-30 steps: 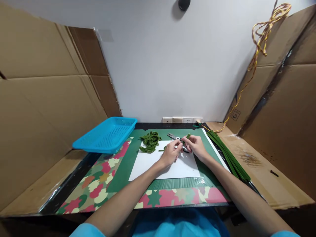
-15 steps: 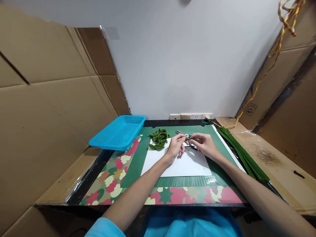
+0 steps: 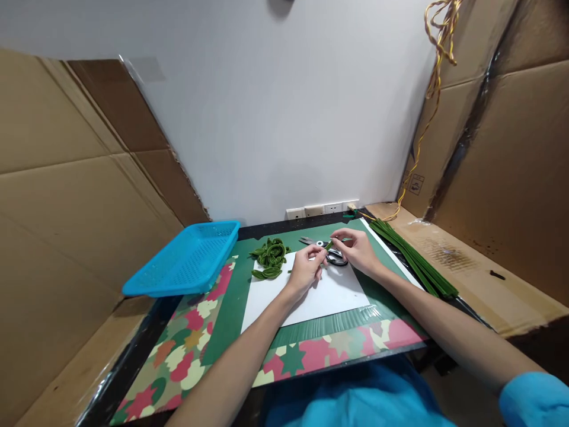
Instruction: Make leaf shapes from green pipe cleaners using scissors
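Note:
Over the white sheet [image 3: 284, 302], my left hand [image 3: 306, 265] pinches a short green fuzzy stem [image 3: 329, 245]. My right hand [image 3: 354, 249] has its fingertips closed on the other end of that stem. Scissors [image 3: 336, 258] with black handles lie just behind and below the hands, partly covered by them. A heap of curled green fuzzy pieces [image 3: 271, 254] rests left of my hands, at the sheet's back left corner. Straight green stems [image 3: 415, 259] lie in a bundle right of my right hand.
A blue perforated basket [image 3: 186, 258] stands at the left. The green mat [image 3: 231, 296] has a patterned border. Sockets [image 3: 314, 210] line the wall's foot, with a twisted yellow cord [image 3: 422, 131] at the right. Cardboard panels [image 3: 524, 136] flank the table.
The camera view has turned and tilted. The held stem now slants upward to the right between my hands, and more of the scissors' handles shows. Both hands keep their pinch.

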A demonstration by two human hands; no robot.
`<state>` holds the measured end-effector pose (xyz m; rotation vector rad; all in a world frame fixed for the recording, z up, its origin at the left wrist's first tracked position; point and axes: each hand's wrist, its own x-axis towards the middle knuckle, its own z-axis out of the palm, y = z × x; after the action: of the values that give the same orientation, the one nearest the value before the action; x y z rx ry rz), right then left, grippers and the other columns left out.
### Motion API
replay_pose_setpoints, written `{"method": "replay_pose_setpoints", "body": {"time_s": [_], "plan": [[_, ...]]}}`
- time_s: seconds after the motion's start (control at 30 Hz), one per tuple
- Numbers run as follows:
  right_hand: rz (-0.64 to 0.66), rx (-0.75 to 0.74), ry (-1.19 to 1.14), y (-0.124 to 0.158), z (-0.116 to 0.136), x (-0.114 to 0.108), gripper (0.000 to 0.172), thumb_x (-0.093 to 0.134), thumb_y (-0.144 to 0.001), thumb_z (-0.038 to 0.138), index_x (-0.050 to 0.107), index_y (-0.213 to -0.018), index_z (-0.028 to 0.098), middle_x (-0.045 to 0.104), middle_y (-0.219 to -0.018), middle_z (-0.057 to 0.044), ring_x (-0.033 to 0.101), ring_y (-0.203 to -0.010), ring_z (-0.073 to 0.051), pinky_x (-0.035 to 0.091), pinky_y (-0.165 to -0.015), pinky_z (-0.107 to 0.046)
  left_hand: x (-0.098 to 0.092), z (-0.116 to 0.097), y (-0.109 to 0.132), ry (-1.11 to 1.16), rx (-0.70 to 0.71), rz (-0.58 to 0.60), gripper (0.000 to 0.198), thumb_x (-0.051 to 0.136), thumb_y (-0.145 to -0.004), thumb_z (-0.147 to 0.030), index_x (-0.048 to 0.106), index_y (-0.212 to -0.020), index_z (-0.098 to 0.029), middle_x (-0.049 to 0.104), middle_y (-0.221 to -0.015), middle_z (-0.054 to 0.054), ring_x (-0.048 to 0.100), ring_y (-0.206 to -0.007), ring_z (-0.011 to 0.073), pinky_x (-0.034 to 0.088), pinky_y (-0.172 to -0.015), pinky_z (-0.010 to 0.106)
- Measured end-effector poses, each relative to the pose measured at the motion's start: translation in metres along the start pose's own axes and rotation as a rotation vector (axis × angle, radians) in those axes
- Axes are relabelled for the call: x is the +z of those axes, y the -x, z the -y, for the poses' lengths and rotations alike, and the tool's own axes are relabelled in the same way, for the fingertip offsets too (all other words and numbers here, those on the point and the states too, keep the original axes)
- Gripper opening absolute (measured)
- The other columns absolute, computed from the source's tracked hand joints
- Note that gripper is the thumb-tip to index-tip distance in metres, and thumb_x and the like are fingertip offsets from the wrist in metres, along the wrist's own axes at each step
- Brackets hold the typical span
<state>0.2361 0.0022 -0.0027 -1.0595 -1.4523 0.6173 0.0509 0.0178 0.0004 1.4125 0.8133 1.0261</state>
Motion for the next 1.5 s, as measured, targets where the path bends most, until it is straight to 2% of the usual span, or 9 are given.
{"method": "replay_pose_setpoints", "body": {"time_s": [0.13,0.27,0.37,0.5,0.67,0.87,1.13,1.3,1.5], "plan": [[0.0,-0.11,0.126,0.003,0.003,0.002,0.032,0.058,-0.1,0.047,0.075,-0.105,0.02,0.076,-0.087,-0.007,0.06,-0.05,-0.015,0.045,-0.046,-0.028,-0.002,0.002,0.001,0.01,0.027,-0.057,0.046,0.085,-0.08,-0.056,0.066,-0.089,-0.015,0.064,-0.07,-0.004,0.044,-0.034,0.0022,0.026,-0.032,0.016],[0.024,-0.266,0.303,0.005,0.006,-0.001,0.022,0.061,-0.097,0.03,0.077,-0.11,0.024,0.079,-0.106,-0.008,0.066,-0.066,-0.017,0.05,-0.062,-0.029,0.001,0.006,0.002,0.039,-0.002,-0.077,0.042,0.081,-0.089,-0.053,0.065,-0.096,-0.015,0.064,-0.073,-0.005,0.043,-0.036,0.0023,0.024,-0.032,0.015],[0.068,-0.346,0.411,0.007,0.005,-0.004,0.031,0.06,-0.094,0.021,0.076,-0.12,0.026,0.079,-0.118,-0.008,0.07,-0.074,-0.018,0.05,-0.069,-0.028,0.004,0.008,0.004,0.076,-0.043,-0.091,0.028,0.07,-0.104,-0.041,0.065,-0.106,-0.014,0.064,-0.079,-0.003,0.044,-0.043,0.0028,0.029,-0.035,0.014],[0.092,-0.398,0.515,0.007,0.001,-0.005,0.036,0.055,-0.097,0.015,0.074,-0.126,0.026,0.078,-0.122,-0.008,0.073,-0.081,-0.018,0.05,-0.071,-0.027,0.004,0.006,0.005,0.12,-0.077,-0.125,0.022,0.066,-0.108,-0.035,0.066,-0.111,-0.013,0.064,-0.083,-0.002,0.049,-0.051,0.005,0.041,-0.042,0.015],[0.101,-0.404,0.604,0.007,-0.004,-0.006,0.029,0.053,-0.105,0.023,0.075,-0.124,0.026,0.08,-0.116,-0.007,0.074,-0.078,-0.018,0.049,-0.07,-0.027,0.004,0.004,0.004,0.171,-0.106,-0.133,0.021,0.067,-0.107,-0.033,0.067,-0.113,-0.013,0.065,-0.087,-0.001,0.054,-0.055,0.0062,0.045,-0.045,0.016],[0.137,-0.389,0.674,0.009,-0.008,-0.008,0.026,0.055,-0.107,0.03,0.077,-0.119,0.027,0.08,-0.107,-0.006,0.07,-0.07,-0.017,0.047,-0.065,-0.028,0.01,0.004,0.007,0.203,-0.098,-0.136,0.022,0.073,-0.101,-0.032,0.065,-0.109,-0.014,0.071,-0.092,0.001,0.057,-0.048,0.0052,0.036,-0.036,0.014],[0.173,-0.329,0.794,0.002,-0.014,-0.017,0.021,0.06,-0.106,0.034,0.079,-0.112,0.027,0.079,-0.103,-0.007,0.072,-0.085,-0.023,0.043,-0.064,-0.03,0.013,0.008,0.006,0.152,-0.063,-0.29,0.02,0.066,-0.107,-0.033,0.066,-0.111,-0.013,0.069,-0.089,0.0,0.057,-0.054,0.0061,0.044,-0.043,0.015],[0.2,-0.278,0.833,-0.005,-0.021,-0.025,0.018,0.066,-0.101,0.025,0.078,-0.113,0.023,0.078,-0.108,-0.01,0.071,-0.098,-0.027,0.05,-0.075,-0.034,0.014,0.008,0.007,0.118,-0.053,-0.317,0.022,0.068,-0.105,-0.036,0.063,-0.106,-0.014,0.067,-0.085,-0.001,0.058,-0.05,0.0059,0.041,-0.039,0.015],[0.261,-0.263,0.832,-0.005,-0.024,-0.025,0.029,0.066,-0.101,0.029,0.072,-0.128,0.021,0.075,-0.114,-0.012,0.069,-0.108,-0.031,0.053,-0.088,-0.039,0.016,0.009,0.007,0.105,-0.044,-0.28,0.025,0.075,-0.098,-0.035,0.058,-0.098,-0.016,0.065,-0.081,-0.002,0.062,-0.045,0.0069,0.035,-0.035,0.013]]}}
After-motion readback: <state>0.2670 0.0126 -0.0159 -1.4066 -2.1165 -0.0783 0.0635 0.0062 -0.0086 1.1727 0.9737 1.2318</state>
